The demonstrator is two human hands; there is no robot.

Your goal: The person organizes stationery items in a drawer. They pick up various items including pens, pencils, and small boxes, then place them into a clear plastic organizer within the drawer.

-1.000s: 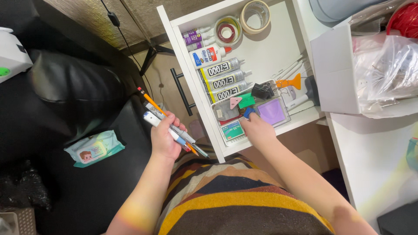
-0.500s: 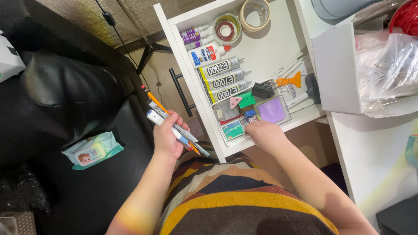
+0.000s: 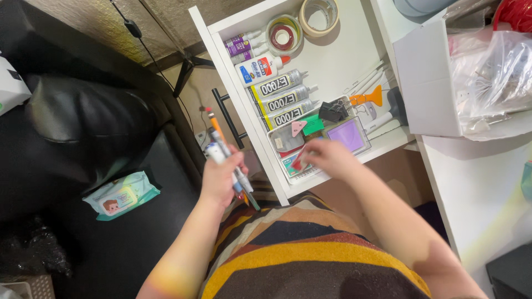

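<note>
Teal wipes pack (image 3: 121, 195) on black seat (picture label); glue tubes (image 3: 280, 101) in drawer.

A bundle of pens and markers (image 3: 228, 160) sits upright-tilted in the left fist, an orange-tipped pencil sticking out highest, white barrels beside it, the points fanning down toward the lap. A small red item (image 3: 297, 161), blurred, is pinched just over the clear tray (image 3: 288, 145) at the drawer's front edge.

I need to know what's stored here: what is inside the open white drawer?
The drawer holds tape rolls, glue tubes, a black clip and small clear boxes. The right hand covers part of the front corner.
</note>
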